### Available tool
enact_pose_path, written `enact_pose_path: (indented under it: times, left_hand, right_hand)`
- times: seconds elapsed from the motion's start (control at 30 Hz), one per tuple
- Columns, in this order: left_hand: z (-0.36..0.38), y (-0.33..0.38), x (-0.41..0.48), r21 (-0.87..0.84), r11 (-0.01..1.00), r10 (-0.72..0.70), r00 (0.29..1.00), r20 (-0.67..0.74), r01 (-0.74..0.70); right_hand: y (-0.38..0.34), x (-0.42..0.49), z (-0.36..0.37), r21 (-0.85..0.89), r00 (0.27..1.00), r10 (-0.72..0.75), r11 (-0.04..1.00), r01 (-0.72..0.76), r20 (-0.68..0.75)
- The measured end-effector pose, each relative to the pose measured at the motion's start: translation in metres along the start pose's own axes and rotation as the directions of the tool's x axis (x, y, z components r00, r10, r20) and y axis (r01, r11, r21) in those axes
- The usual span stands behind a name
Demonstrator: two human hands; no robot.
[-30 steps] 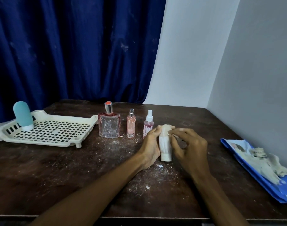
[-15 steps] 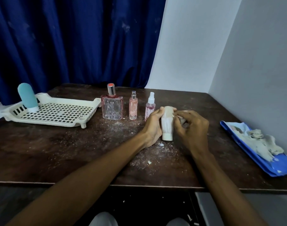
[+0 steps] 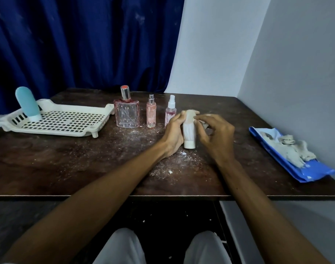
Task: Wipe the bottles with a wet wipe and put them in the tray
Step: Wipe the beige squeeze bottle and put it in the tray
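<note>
1. At the middle of the worktop [image 3: 67, 164], a white bottle [image 3: 189, 133] is stood upright on its cap, among scattered white crumbs [image 3: 162, 165].
2. The bottle is held by the left hand [image 3: 173, 133], whose grip is curled round its left side.
3. A wet wipe [image 3: 191, 114] is draped over the bottle's upper end and is pinched by the right hand [image 3: 216, 136]. That grip is clamped on the wipe, with thumb and forefinger at the bottle's top.
4. Behind the left hand, three bottles are lined up in a row: a square perfume bottle [image 3: 127, 114], a slim pink spray bottle [image 3: 151, 115] and a white-capped spray bottle [image 3: 170, 111]. The last is just beside the left fingers; whether it is touched cannot be told.
5. A cream tray [image 3: 54, 130] is set at the far left of the worktop, its right corner just beside the perfume bottle. A teal bottle [image 3: 28, 103] is stood cap-down in its far left corner.
6. A blue wipe pack [image 3: 303, 168] is laid at the right edge by the wall, with crumpled wipes [image 3: 292, 149] piled on it.
7. A dark blue curtain [image 3: 82, 44] is hung behind the worktop.
</note>
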State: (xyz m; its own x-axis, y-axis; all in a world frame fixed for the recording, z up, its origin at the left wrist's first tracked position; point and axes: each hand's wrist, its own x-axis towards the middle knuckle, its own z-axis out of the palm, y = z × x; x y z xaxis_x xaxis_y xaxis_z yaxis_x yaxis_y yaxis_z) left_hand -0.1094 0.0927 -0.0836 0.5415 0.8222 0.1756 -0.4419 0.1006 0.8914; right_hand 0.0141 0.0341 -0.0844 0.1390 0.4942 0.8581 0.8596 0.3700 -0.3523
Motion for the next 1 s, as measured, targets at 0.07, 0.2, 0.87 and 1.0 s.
enact_pose_path:
  times: [0.07,0.2,0.87,1.0]
  left_hand:
    - [-0.0015,-0.0002,0.0007,-0.011,1.000,0.003,1.000,0.012,-0.003]
    - [0.0009,0.0008,0.0002,-0.027,1.000,-0.005,1.000,0.020,0.005]
    - [-0.0017,-0.0016,0.0085,-0.066,0.998,-0.013,1.000,0.025,0.014]
    - [-0.0015,-0.0017,0.0093,-0.092,0.996,-0.022,0.999,0.024,0.024]
  right_hand:
    - [-0.0012,-0.0015,0.0012,0.005,0.999,-0.033,0.999,0.032,0.014]
    - [0.0001,-0.0015,0.0003,-0.003,1.000,0.014,1.000,-0.014,-0.026]
    - [-0.0017,-0.0011,0.0025,0.015,0.998,0.053,0.998,-0.053,-0.014]
    - [-0.0010,-0.0005,0.0024,0.046,1.000,0.014,0.999,-0.013,-0.011]
